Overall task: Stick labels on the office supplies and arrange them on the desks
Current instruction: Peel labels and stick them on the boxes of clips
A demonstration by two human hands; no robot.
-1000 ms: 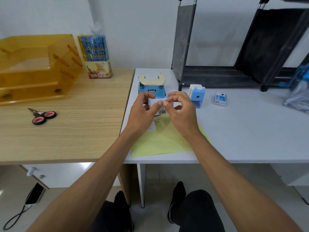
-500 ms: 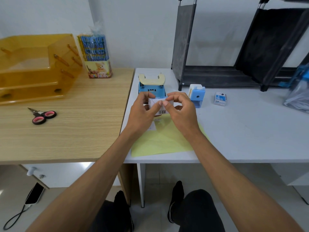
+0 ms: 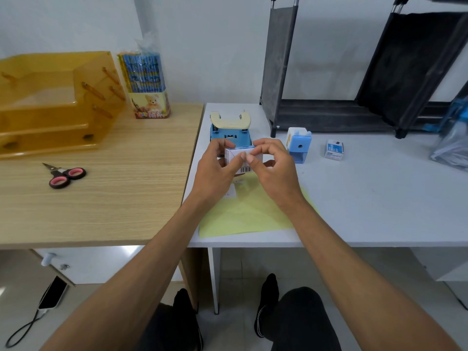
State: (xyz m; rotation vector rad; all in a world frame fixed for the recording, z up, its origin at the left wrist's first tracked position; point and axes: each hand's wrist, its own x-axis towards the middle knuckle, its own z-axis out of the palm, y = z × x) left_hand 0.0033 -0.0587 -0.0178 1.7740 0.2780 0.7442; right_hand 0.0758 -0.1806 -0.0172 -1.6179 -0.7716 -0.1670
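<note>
A small white box with a barcode on its near face is held above the white desk. My left hand grips its left side, thumb pressed on the front face. My right hand pinches its right end, thumb tip beside the left thumb. Under the hands lies a yellow label sheet with a white label on it. Behind the box stands a blue and cream hole punch.
A blue pencil sharpener and a small staple box sit on the white desk. The wooden desk holds pink-handled scissors, an orange tray rack and a pencil pack. A dark shelf frame stands behind.
Both hands stay on the small box. The thumbs have shifted slightly across its front face; the box has barely moved.
</note>
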